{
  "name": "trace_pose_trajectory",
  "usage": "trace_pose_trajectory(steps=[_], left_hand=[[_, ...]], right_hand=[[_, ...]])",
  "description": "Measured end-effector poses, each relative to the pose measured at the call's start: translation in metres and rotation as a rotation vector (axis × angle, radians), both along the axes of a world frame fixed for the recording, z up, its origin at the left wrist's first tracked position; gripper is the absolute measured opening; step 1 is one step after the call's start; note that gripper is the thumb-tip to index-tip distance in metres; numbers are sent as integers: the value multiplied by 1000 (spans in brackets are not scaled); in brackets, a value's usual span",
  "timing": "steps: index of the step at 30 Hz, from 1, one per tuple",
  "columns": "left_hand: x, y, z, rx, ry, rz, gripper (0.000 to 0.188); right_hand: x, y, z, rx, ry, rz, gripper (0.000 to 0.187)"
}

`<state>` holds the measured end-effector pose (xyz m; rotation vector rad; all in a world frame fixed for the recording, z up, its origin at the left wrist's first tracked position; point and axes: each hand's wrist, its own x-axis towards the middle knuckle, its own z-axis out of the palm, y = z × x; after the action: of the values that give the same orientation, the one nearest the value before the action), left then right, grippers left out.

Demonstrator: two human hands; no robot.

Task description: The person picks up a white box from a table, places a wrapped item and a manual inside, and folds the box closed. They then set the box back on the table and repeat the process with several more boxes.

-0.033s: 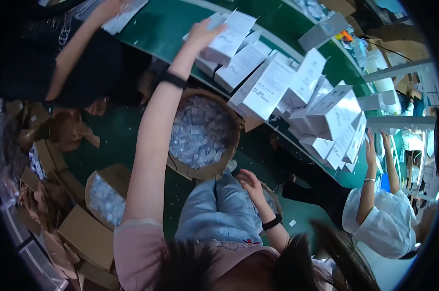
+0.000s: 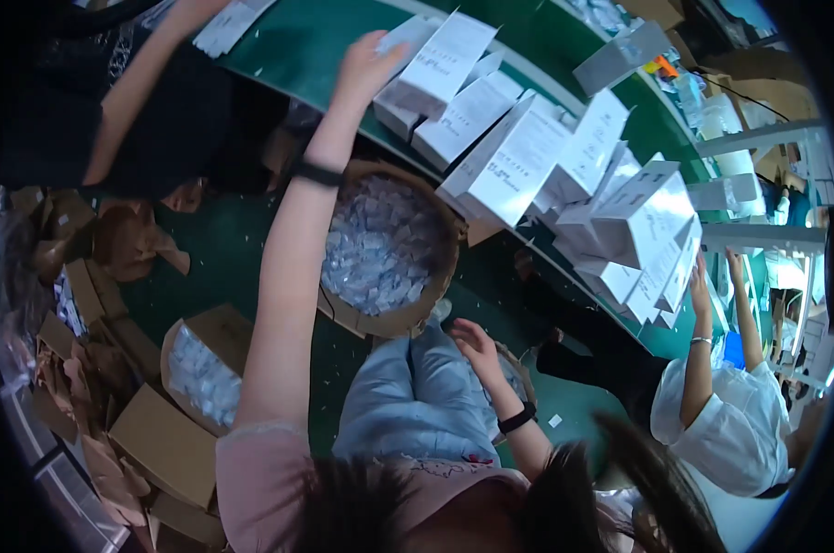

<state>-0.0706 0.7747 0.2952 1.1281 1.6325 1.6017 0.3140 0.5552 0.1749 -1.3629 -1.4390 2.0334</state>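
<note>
Observed left hand (image 2: 366,69) stretched over bench (image 2: 297,46), at the left end of a row of white cartons (image 2: 518,157). Located end carton (image 2: 440,64) on bench, just beside left fingers. Found left fingers partly spread and bent toward cartons; cannot tell whether gripping or merely touching. Found right hand (image 2: 475,341) low beside jeans (image 2: 417,396), fingers loosely half curled, with nothing visible in hold. Judged to be at the step of handling cartons. Calls next, by judgement, for secure contact on carton sides without tipping the close-packed row. Noted sachets (image 2: 380,249) below, untouched.
</note>
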Motion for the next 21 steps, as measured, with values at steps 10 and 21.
trace_pose_trajectory(steps=[10, 21], left_hand=[[77, -256, -378, -437, -1174, 946, 56], [32, -229, -662, -1166, -219, 817, 82]], right_hand=[[-132, 22, -283, -115, -346, -66, 64], [-172, 186, -531, 626, -982, 139, 92]])
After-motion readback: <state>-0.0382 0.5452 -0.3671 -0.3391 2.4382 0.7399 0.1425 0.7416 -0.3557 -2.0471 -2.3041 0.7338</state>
